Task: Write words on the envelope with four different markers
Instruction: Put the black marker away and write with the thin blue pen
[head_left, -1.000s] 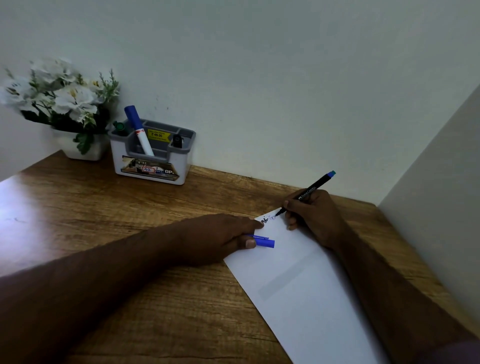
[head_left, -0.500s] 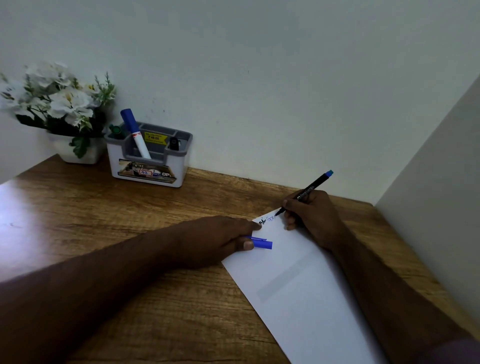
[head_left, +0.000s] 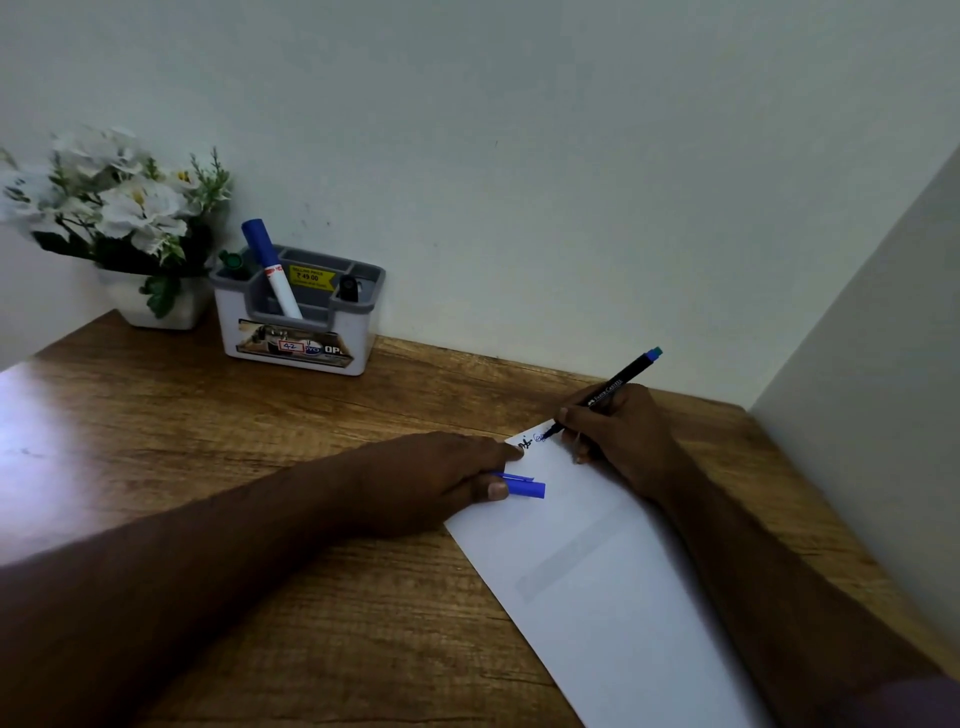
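Note:
A long white envelope (head_left: 597, 571) lies at an angle on the wooden desk (head_left: 260, 467). My right hand (head_left: 618, 431) grips a black marker with a blue end (head_left: 618, 384), its tip touching the envelope's far corner beside a black word and blue scribbles (head_left: 532, 439). My left hand (head_left: 441, 478) presses down the envelope's left edge and pinches the blue marker cap (head_left: 524, 487) under the fingers. A grey and white pen holder (head_left: 301, 317) by the wall holds a blue-capped white marker (head_left: 270, 265), a green marker (head_left: 234, 260) and a black one (head_left: 348, 288).
A white pot of white artificial flowers (head_left: 119, 218) stands in the far left corner next to the holder. Walls close off the desk at the back and along the right side. Bright glare lies on the desk's left part.
The marker tip has moved slightly over the far corner and more blue writing shows beside the black word. The left hand stays in place. The view shifted a little.

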